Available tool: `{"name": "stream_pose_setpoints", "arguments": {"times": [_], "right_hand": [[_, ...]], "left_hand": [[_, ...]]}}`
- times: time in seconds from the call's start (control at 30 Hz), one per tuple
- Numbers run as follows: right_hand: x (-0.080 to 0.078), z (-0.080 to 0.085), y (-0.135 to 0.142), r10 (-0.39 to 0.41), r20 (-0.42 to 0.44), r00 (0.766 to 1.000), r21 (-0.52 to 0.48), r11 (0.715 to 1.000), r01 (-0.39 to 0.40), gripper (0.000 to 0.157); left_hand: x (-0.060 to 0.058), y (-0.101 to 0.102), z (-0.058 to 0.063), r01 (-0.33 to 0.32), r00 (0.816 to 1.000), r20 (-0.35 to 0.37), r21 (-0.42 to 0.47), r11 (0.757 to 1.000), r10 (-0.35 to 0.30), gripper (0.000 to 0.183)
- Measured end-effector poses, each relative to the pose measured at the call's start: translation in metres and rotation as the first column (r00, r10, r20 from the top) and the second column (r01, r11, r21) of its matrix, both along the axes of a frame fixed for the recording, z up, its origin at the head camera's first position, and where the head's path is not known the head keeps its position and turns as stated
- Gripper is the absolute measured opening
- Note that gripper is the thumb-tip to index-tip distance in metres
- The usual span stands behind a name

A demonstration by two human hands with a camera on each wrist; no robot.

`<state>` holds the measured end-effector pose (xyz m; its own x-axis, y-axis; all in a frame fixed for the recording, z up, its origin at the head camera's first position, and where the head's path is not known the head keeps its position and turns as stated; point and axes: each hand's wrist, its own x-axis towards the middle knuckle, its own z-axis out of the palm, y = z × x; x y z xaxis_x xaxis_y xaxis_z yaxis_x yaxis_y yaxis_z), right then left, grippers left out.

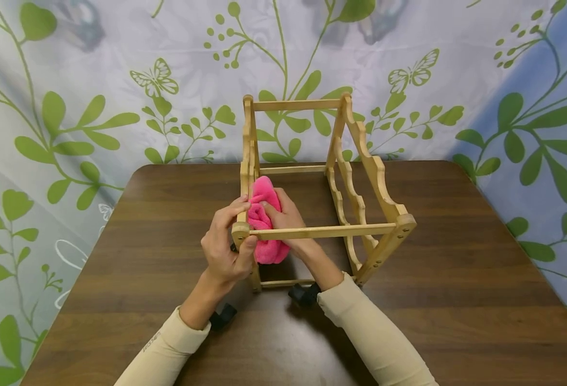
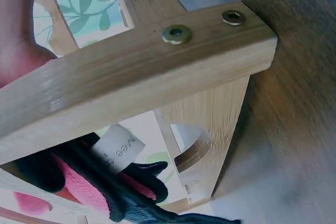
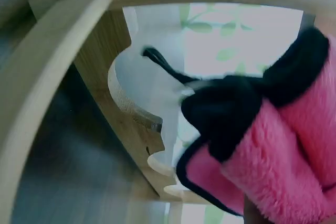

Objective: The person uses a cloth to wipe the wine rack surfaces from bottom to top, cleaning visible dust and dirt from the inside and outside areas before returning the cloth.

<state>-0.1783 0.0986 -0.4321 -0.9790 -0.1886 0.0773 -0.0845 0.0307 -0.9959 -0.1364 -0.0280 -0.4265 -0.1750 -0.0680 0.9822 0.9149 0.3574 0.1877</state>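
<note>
A light wooden rack (image 1: pixel 322 231) with wavy-edged side rails stands upright on the table. At its near left corner my left hand (image 1: pixel 227 244) grips the post and side frame. Inside the frame, my right hand (image 1: pixel 288 220) holds a bunched pink plush cloth (image 1: pixel 266 249) against the left side rails. Dark edging, a hanging loop and a white tag show on the cloth (image 3: pixel 273 156) in the wrist views. Two bolt heads sit on a wooden bar (image 2: pixel 131 66) in the left wrist view. Part of the right hand's fingers is hidden by the cloth.
The rack stands on a brown wood-grain table (image 1: pixel 167 214) with rounded far corners. Behind it hangs a pale curtain (image 1: pixel 191 80) printed with green leaves and butterflies. Dark wrist cameras (image 1: pixel 304 294) sit under both wrists, close to the rack's lower front bar.
</note>
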Motion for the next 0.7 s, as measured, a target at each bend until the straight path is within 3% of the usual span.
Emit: {"name": "stream_pose_setpoints", "arguments": {"times": [0.07, 0.17, 0.27, 0.37, 0.53, 0.7], "right_hand": [[-0.007, 0.001, 0.0, -0.101, -0.007, 0.995, -0.044, 0.994, 0.101, 0.031], [-0.02, 0.007, 0.001, -0.257, -0.045, 0.965, -0.136, 0.959, 0.249, 0.027], [-0.033, 0.019, 0.004, -0.32, -0.075, 0.944, -0.237, 0.926, 0.295, 0.023], [-0.047, 0.036, 0.004, -0.284, -0.088, 0.955, -0.292, 0.924, 0.248, 0.026], [-0.067, 0.059, -0.01, -0.161, -0.105, 0.981, -0.294, 0.948, 0.124, 0.039], [-0.082, 0.068, -0.03, -0.045, -0.097, 0.994, -0.275, 0.961, 0.017, 0.049]], "left_hand": [[0.0, -0.001, 0.0, -0.007, 1.0, 0.001, -0.012, 1.0, 0.008, 0.053], [0.0, -0.003, 0.001, -0.015, 1.0, -0.009, -0.027, 1.0, 0.015, 0.053], [0.001, -0.002, 0.001, -0.02, 1.0, -0.022, -0.029, 0.999, 0.019, 0.052], [0.001, -0.003, 0.002, -0.022, 0.999, -0.033, -0.024, 0.999, 0.022, 0.052], [0.0, -0.003, 0.003, -0.019, 0.999, -0.035, -0.028, 0.999, 0.018, 0.051], [0.0, -0.005, 0.002, -0.04, 0.999, -0.025, -0.067, 0.997, 0.039, 0.05]]}}
